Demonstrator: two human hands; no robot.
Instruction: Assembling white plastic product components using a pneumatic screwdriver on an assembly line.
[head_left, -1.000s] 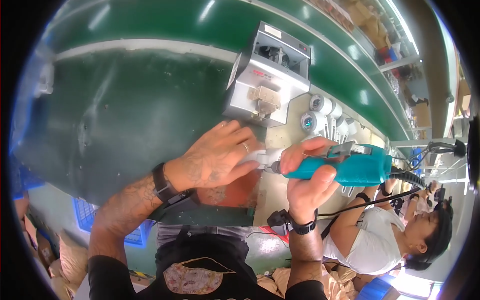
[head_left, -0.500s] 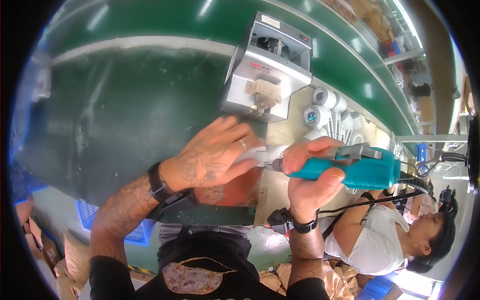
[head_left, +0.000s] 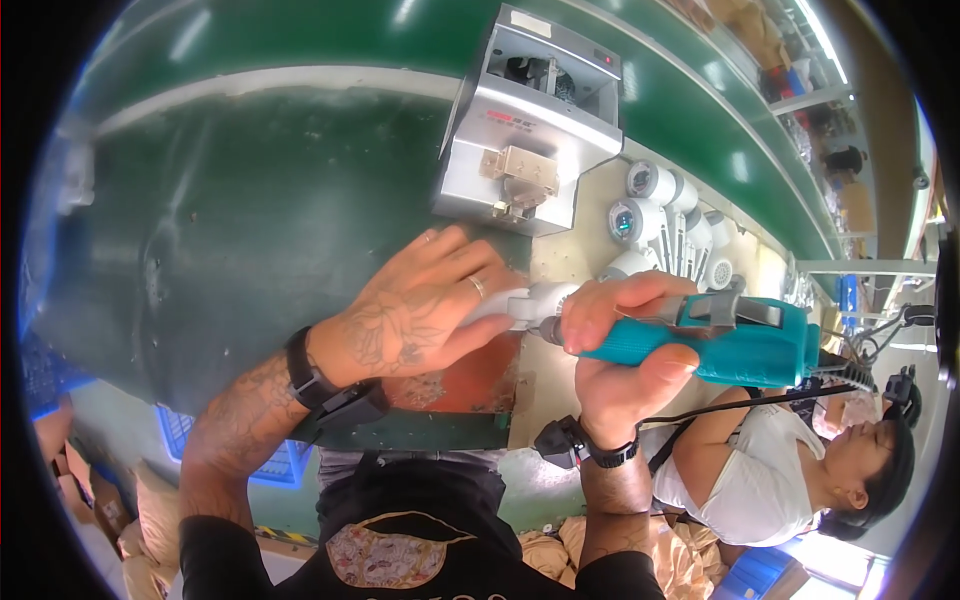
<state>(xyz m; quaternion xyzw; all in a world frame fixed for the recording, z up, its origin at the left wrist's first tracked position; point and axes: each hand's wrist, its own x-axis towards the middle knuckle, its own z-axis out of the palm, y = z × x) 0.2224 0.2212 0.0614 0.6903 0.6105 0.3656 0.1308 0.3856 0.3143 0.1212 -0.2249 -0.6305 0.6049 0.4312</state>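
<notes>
The left hand (head_left: 415,320) hides much of the white part (head_left: 520,308) in its grip, so the full shape cannot be told. The right hand (head_left: 607,388) covers some of the driver (head_left: 745,345); just left of that grip, the tip is too small to tell whether it touches the part. Beyond the right grip, white units (head_left: 648,222) partly hide one another. Below the left grip, the forearm (head_left: 245,425) covers some of a crate (head_left: 285,467). Both sleeves (head_left: 220,558) run off the lower edge.
</notes>
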